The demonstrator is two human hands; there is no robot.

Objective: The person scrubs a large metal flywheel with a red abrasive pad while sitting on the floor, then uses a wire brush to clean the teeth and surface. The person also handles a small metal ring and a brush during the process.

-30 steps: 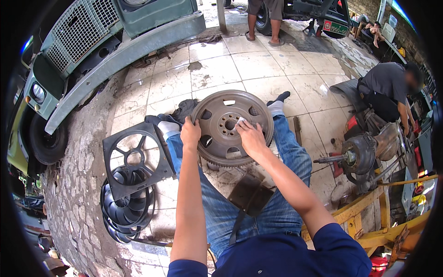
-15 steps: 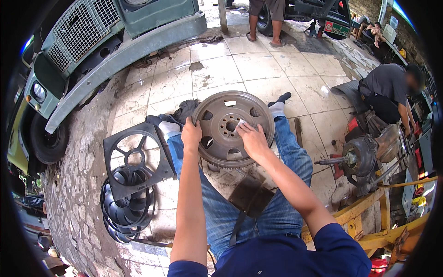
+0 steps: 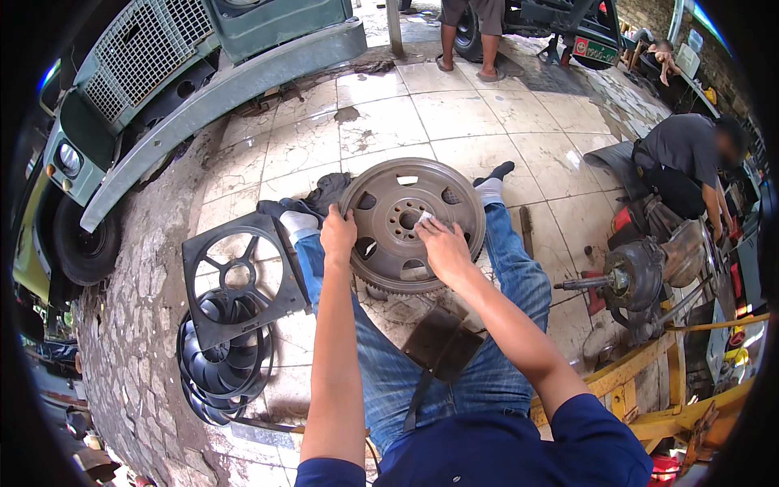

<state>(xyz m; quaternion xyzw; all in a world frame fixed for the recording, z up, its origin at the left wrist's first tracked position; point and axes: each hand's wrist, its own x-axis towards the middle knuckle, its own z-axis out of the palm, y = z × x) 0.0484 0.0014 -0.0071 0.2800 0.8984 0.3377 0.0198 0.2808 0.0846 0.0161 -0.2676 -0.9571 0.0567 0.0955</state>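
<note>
1. Clearly, the toothed metal wheel is between the person's legs, above cracked pale tiles.
2. Left hand: fingers clamped on its edge. Right hand: fingertips holding a white scrap against its face.
3. Green vehicle upper left; crouching co-worker at right.

1. A vehicle repair workshop with a tiled floor.
2. A green vehicle stands beyond the floor's upper-left edge.
3. Loose parts: toothed flywheel, black fan, shafted assembly.

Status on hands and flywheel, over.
Left hand gripping flywheel by its edge. Right hand holding white wad near flywheel's centre. Fan frame left, apart from flywheel.
</note>
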